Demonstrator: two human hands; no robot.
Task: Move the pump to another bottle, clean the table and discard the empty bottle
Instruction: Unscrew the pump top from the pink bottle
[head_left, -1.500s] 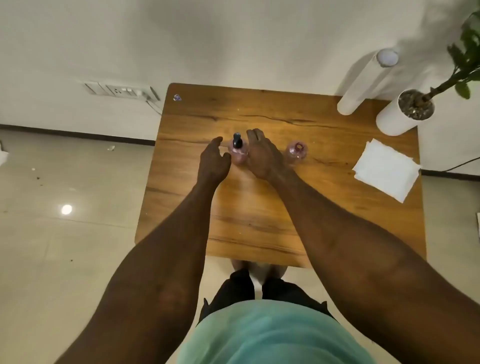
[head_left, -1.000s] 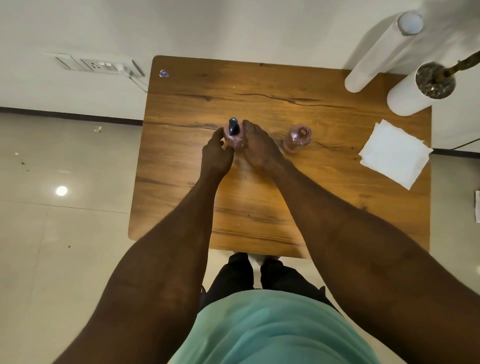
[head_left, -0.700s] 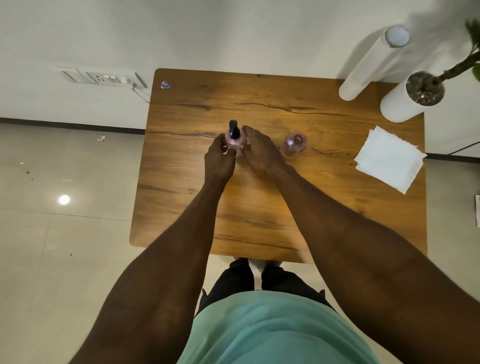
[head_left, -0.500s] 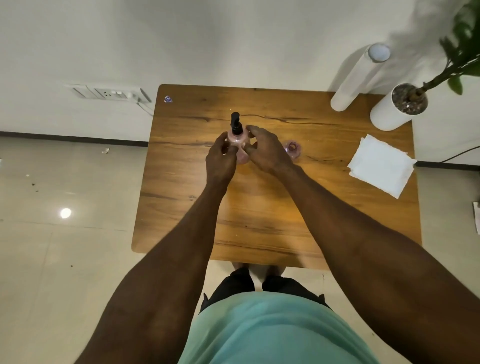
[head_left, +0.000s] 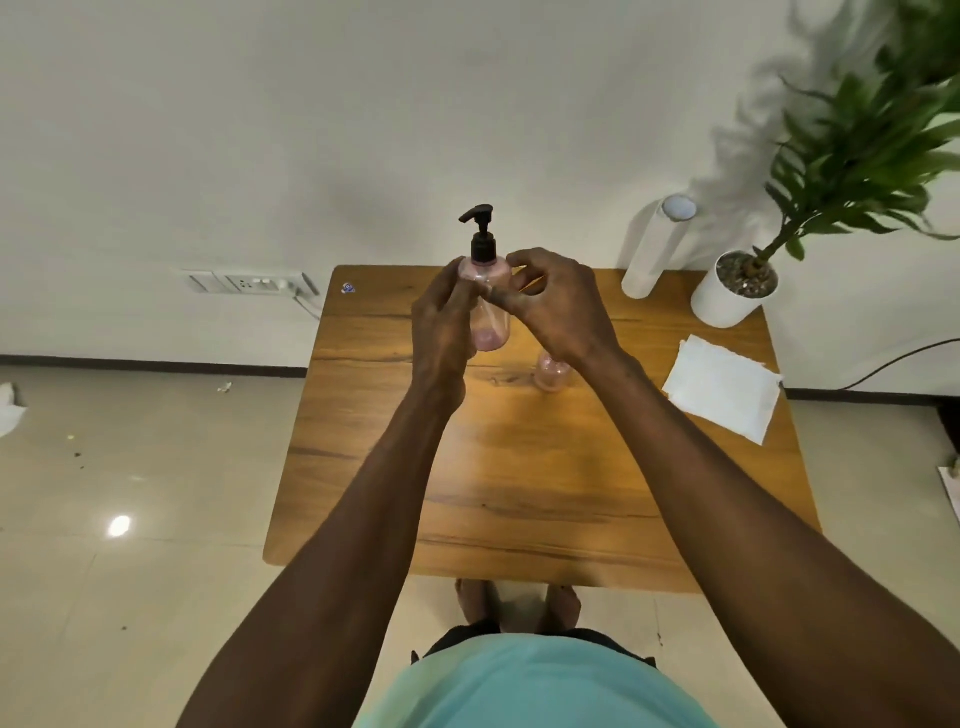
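A clear pink bottle (head_left: 490, 317) with a black pump (head_left: 481, 234) on top is held up above the wooden table (head_left: 519, 467). My left hand (head_left: 441, 322) grips its left side. My right hand (head_left: 556, 301) holds its shoulder from the right, fingers curled near the pump collar. A second pink bottle (head_left: 550, 371) without a pump stands on the table, partly hidden behind my right wrist.
A folded white paper towel (head_left: 722, 392) lies at the table's right edge. A white roll (head_left: 657, 249) and a potted plant in a white pot (head_left: 732, 288) stand at the back right corner. A wall socket (head_left: 254, 283) sits left of the table.
Both hands closed on the pump bottle and lifted it off the table. The view tilted upward. The second bottle stayed in place.
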